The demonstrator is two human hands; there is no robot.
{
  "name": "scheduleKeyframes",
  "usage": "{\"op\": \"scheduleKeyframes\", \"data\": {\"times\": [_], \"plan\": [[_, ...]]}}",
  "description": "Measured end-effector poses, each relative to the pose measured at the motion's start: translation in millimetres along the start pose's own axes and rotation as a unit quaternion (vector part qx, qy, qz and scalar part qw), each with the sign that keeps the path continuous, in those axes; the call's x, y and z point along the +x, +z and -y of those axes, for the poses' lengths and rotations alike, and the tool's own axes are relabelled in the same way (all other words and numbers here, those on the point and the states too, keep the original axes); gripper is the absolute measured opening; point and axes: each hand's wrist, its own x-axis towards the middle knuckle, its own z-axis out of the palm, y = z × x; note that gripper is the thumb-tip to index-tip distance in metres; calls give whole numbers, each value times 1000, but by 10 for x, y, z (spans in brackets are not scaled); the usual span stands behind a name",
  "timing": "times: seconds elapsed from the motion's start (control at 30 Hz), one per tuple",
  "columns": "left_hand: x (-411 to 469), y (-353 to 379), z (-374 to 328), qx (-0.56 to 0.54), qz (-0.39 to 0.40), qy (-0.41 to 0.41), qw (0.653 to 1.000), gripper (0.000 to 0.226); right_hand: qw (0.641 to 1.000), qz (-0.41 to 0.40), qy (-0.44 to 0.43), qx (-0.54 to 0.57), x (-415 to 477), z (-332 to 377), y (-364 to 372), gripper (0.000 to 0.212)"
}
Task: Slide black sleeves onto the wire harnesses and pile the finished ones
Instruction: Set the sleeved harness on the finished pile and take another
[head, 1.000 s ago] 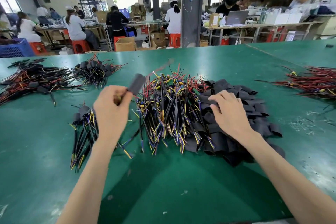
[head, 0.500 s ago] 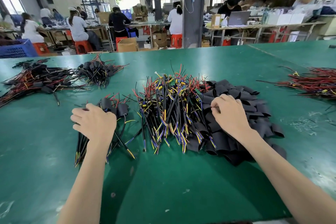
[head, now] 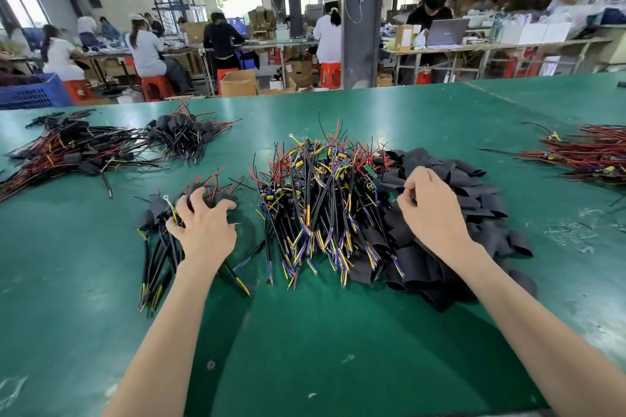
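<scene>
The moment fell between two cycles: one harness laid down, the next not yet begun. The left hand (head: 203, 230) rested on the finished pile (head: 156, 208) at the near left of the worktop (head: 305, 349). Its fingers were spread and bent over the sleeved ends, and it gripped nothing that I could make out. It looked to be setting down or tidying a completed piece.

The right hand (head: 433, 213) lay on the sleeves (head: 477, 206), the black heap to the right of centre. Its fingers were curled in at the heap's left edge and appeared to pinch one of them, though the piece itself was hidden under the knuckles. The bare harnesses (head: 321, 193) lay in a thick bundle between the two hands, touching the sleeves on one side and just beside the finished pile on the other.

As I judged it, the next move called for the right hand to lift a single sleeve free of its neighbours, and for the left to leave the pile and draw one harness out of the tangle. Its wire ends would need gathering so they could enter the sleeve's mouth together. Snagging on neighbouring wires seemed the likely hitch.

More wire heaps lay at the far left (head: 84, 149) and far right (head: 592, 156).
</scene>
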Motion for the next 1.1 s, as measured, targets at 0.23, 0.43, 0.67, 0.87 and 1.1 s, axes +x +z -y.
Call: {"op": "scheduleKeyframes", "data": {"times": [0.23, 0.43, 0.67, 0.87, 1.1], "plan": [[45, -21, 192, -29, -29, -12, 999, 44, 996, -8, 29, 87, -6, -5, -21, 21], [33, -89, 60, -76, -36, -48, 995, 42, 990, 118, -75, 9, -43, -30, 20, 38], [1, -441, -880, -242, -121, 65, 960, 22, 984, 167, -58, -14, -57, -4, 57, 41], [394, -534, -1775, -147, -12, 107, 983, 28, 993, 112, -22, 13, -94, 26, 79, 17], [543, -471, -1935, -103, 24, 94, 990, 25, 992, 126, 10, 21, -73, 76, 61, 19]]}}
